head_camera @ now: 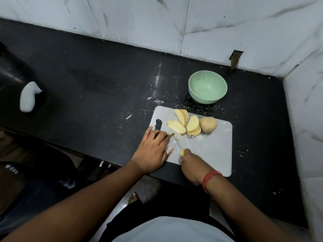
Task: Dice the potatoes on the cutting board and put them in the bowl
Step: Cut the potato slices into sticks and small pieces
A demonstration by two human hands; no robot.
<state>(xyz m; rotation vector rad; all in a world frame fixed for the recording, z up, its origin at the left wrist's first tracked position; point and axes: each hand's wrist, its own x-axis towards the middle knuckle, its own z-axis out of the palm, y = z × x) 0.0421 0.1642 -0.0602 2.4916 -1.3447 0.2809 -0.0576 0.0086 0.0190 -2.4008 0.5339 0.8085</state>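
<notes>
Yellow-handled knife point(178, 144) sits in my right hand point(191, 165), fingers curled round the handle low in the frame, blade angled up-left so its tip meets the small potato piece point(172, 134). My left hand point(153, 151) lies mostly flat on the cutting board point(215, 151), fingertips pinning that piece so it cannot roll under the cut. Above, sliced potato stacks point(185, 124) wait within reach, with one whole potato point(208, 124) to their right. Higher still, near the tiled wall, the green bowl point(207, 86) stands on the dark counter point(97, 88), holding no dice yet; I judge it is kept just beyond the board for a short transfer.
</notes>
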